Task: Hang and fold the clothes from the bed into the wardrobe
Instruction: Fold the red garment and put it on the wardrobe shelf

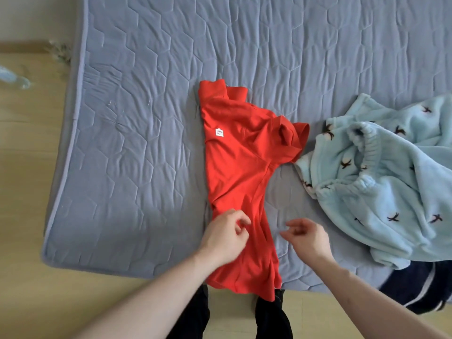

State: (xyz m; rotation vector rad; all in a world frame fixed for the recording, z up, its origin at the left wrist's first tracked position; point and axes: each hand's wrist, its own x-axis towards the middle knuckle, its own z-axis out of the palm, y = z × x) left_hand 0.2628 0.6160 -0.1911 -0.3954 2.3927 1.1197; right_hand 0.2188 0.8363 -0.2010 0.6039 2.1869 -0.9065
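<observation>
A red polo shirt (pixel 241 167) with a small white logo lies folded lengthwise on the grey-blue quilted mattress (pixel 137 143), collar far from me and hem hanging over the near edge. My left hand (pixel 226 234) hovers over the shirt's lower left part with fingers loosely curled, holding nothing. Just right of the shirt, my right hand (pixel 307 234) is above the mattress, fingers relaxed and empty. The wardrobe is not in view.
A light blue fleece garment (pixel 381 174) with dark bird prints is heaped on the right of the bed. A navy striped garment (pixel 420 287) lies at the bed's near right corner. Wooden floor (pixel 29 167) runs along the left and near sides.
</observation>
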